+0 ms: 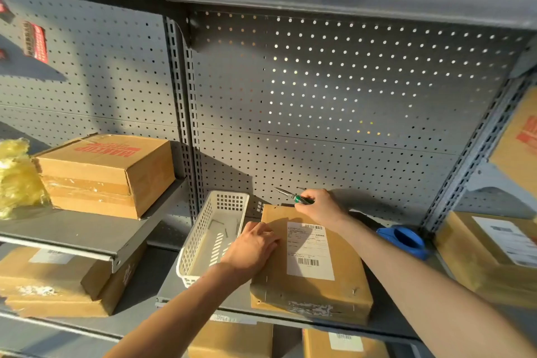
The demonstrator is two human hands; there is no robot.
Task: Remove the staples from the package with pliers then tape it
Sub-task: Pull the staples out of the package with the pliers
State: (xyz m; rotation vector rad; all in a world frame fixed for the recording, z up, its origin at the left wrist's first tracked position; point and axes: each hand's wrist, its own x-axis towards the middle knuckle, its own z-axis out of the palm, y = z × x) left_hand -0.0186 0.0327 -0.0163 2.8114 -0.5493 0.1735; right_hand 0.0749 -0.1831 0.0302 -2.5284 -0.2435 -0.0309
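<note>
package (pixel 312 261) lies flat on the shelf (pixel 386 322) beside a white basket (pixel 203 238) — left hand (pixel 252 247) presses it with flat fingers, right hand (pixel 319 206) grips pliers (pixel 293 196) above its far edge.

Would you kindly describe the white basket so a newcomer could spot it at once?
Find the grey pegboard shelf. The white basket sits left of the labelled package under the left hand. It alone is perforated plastic among cardboard boxes.

Grey metal shelving (pixel 87 237) against sunlit perforated back panels (pixel 334 102), slotted uprights (pixel 181 113) between.
</note>
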